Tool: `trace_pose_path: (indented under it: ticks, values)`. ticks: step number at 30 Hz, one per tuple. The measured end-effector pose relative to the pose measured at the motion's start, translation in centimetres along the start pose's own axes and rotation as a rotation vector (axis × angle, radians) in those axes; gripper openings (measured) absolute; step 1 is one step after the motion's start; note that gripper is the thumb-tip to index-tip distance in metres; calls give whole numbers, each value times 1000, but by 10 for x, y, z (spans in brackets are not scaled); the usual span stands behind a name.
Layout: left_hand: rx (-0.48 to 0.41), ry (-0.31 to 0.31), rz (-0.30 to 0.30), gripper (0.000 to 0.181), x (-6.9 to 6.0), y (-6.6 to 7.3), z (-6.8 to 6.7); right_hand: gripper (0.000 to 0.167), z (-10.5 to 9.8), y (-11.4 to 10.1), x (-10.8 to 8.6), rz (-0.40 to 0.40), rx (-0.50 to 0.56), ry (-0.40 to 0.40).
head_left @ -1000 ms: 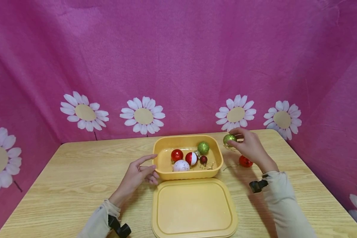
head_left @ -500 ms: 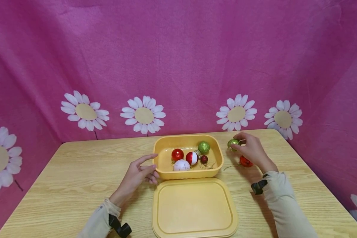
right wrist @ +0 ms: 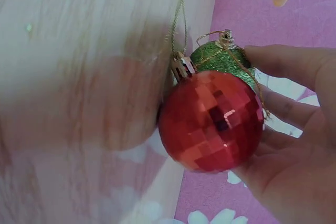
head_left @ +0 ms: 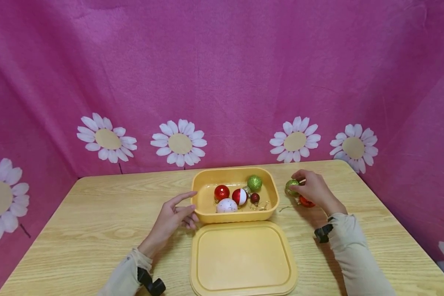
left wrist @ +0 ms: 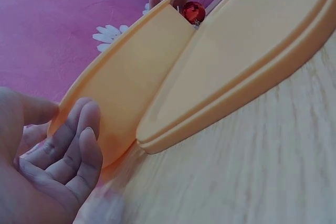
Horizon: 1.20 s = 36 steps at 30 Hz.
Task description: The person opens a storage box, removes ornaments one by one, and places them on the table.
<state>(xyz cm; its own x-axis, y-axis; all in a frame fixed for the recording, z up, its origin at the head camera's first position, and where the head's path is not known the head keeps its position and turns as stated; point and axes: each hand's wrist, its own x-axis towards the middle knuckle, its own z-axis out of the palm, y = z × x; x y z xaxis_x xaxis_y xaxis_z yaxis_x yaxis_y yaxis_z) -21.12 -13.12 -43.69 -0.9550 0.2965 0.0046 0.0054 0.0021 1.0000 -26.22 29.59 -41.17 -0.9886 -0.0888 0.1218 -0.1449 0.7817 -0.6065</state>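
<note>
We wear a creased cream left sleeve (head_left: 123, 274) and matching right sleeve (head_left: 357, 255), with black left camera (head_left: 157, 286) and right camera (head_left: 322, 234) strapped on.

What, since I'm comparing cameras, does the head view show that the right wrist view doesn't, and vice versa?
Head only: the left hand, the yellow plastic lid and the speckled white round bauble inside the yellow plastic box. Clear only from the right wrist: the shiny metallic cap on the faceted red round bauble. Both: the right hand holding a glittery green round bauble, that red bauble, the box, wooden tabletop and pink flowered cloth.
</note>
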Motion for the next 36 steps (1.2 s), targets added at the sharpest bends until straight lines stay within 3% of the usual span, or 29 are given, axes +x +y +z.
trace_pose_path:
  ticks: [6, 19, 31, 36]
  values:
    - [-11, 7, -10, 47, -3, -6, 6, 36, -5, -1, 3, -8, -34, -17]
    - [-11, -19, 13, 47, -2, -17, 7, 28, -11, -19, -2, -155, -78, 109]
    - [-12, -27, 63, 46, -1, -25, 6, 25, 9, -55, 3, -286, 16, 152]
    - [-27, -28, 67, 47, 0, -25, 6, 24, 19, -72, 8, -329, 31, 126]
